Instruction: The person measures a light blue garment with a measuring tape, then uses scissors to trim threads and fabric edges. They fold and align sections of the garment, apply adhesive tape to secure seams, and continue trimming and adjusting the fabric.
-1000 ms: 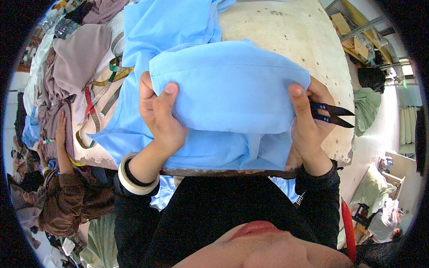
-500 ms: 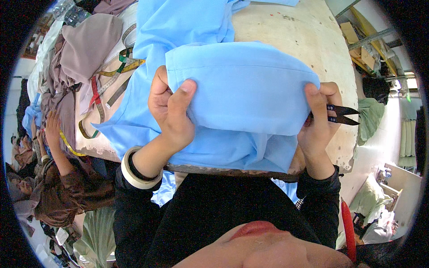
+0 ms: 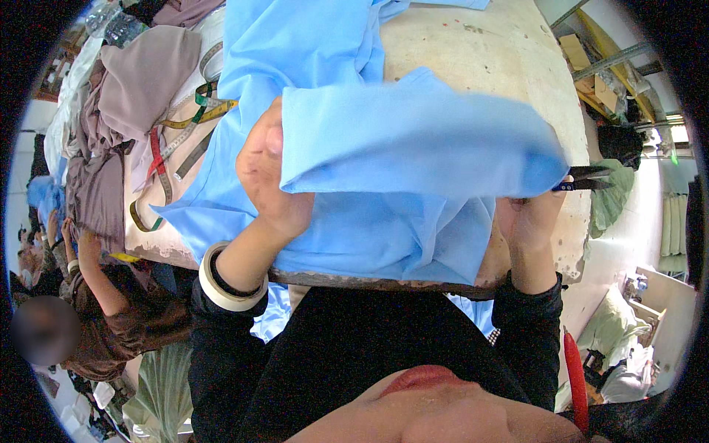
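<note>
A light-blue cloth garment [image 3: 362, 140] is stretched between my two hands above the table, its right part smeared by motion. My left hand [image 3: 267, 181] grips the left end, fingertips partly hidden by the cloth. At the right end, my right hand [image 3: 528, 221] holds the cloth too, most of its fingers covered by the fold. Dark thread snips [image 3: 587, 179] stick out to the right from that same hand, blades pointing away from the cloth. More of the light-blue cloth [image 3: 354, 240] lies on the table below and behind.
The worn wooden table [image 3: 473, 52] carries tape measures [image 3: 157, 159] and mauve cloth [image 3: 148, 81] on its left. A co-worker's arm [image 3: 100, 269] reaches in at the far left. A white tape roll [image 3: 221, 292] circles my left wrist. Green cloth [image 3: 613, 199] hangs beyond the right edge.
The held cloth has turned over, its lower edge swinging up and its right end shifting right. Both hands have rotated beneath it. At the left, the co-worker's hand has moved lower.
</note>
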Tool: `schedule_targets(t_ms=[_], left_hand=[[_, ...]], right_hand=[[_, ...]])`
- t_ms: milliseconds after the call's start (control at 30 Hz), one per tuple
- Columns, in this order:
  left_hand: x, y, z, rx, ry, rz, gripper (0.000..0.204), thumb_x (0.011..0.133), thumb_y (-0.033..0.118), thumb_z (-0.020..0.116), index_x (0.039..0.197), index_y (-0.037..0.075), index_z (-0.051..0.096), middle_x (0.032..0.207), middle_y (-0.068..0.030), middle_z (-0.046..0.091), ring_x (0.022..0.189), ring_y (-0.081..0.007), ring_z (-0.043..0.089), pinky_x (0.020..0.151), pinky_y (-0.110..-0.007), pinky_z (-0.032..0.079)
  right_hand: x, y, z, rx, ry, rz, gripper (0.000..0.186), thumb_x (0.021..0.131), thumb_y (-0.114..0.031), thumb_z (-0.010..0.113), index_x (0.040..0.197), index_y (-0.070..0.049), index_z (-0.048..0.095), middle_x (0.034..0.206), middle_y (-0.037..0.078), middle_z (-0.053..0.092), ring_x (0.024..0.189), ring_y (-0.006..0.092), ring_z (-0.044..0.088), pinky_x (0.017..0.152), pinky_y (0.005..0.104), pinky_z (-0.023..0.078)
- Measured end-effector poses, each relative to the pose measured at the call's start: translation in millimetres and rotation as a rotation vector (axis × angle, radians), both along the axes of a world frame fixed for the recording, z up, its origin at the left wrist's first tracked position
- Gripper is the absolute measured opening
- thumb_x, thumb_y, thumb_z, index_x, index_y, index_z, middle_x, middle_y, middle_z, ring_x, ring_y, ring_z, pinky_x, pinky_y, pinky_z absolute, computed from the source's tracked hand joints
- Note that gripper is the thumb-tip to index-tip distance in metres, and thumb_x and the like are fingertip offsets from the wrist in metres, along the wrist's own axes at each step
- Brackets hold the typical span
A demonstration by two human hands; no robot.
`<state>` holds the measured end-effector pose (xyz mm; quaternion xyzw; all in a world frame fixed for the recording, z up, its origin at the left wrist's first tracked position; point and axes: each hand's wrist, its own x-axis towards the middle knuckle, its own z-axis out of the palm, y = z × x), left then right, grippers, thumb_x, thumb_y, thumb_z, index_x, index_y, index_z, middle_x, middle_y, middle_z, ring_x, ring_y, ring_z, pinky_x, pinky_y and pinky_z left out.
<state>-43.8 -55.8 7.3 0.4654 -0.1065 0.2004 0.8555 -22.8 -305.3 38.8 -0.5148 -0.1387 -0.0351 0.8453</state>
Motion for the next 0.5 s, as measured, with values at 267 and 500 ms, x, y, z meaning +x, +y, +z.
schedule_targets(t_ms=[267, 500], left_hand=[[-5, -15, 9, 0.338, -0.004, 0.225, 0.025, 0.094, 0.0, 0.06, 0.117, -0.009, 0.061, 0.095, -0.0168, 0.069, 0.054, -0.0111, 0.06, 0.042, -0.023, 0.05], [-2, -19, 8, 0.339, -0.064, 0.171, 0.029, 0.094, 0.001, 0.059, 0.121, -0.009, 0.059, 0.111, -0.0222, 0.066, 0.062, -0.0161, 0.067, 0.048, -0.026, 0.057]], right_hand=[[6, 10, 5, -0.077, 0.185, -0.259, 0.015, 0.094, -0.005, 0.061, 0.107, -0.003, 0.054, 0.064, -0.005, 0.047, 0.046, 0.0023, 0.024, 0.047, 0.0221, 0.02], [4, 7, 1, 0.008, -0.017, -0.315, 0.026, 0.086, -0.001, 0.072, 0.093, -0.01, 0.048, 0.089, 0.009, 0.065, 0.051, 0.0022, 0.038, 0.044, 0.02, 0.025]])
